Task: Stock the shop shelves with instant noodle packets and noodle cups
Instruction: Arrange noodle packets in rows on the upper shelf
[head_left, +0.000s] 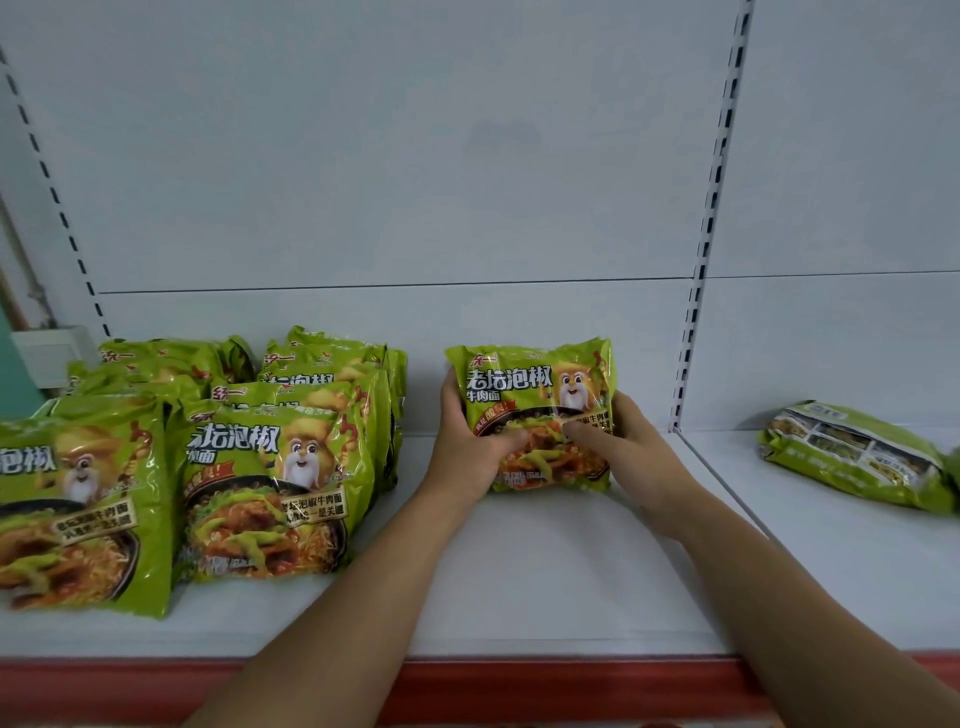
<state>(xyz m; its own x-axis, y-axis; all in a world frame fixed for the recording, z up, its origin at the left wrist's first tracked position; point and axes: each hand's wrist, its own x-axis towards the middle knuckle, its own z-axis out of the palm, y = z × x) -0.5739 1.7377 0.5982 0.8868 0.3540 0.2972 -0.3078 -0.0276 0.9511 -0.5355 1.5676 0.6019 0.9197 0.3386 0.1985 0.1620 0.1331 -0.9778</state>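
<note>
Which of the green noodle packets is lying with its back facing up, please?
The lone packet right of the slotted upright: it lies flat, back panel up. The packets at left and the held packet show their fronts.

A white box (49, 353) sits at far left, beside a teal surface (10, 369). A thin pipe (23, 265) rises above it.

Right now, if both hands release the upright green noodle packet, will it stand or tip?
The noodle packet looks puffy, so probably light. Its glossy wrapper may slip. Upright on its narrow edge, steadied by left hand and right hand, it likely tips.
</note>
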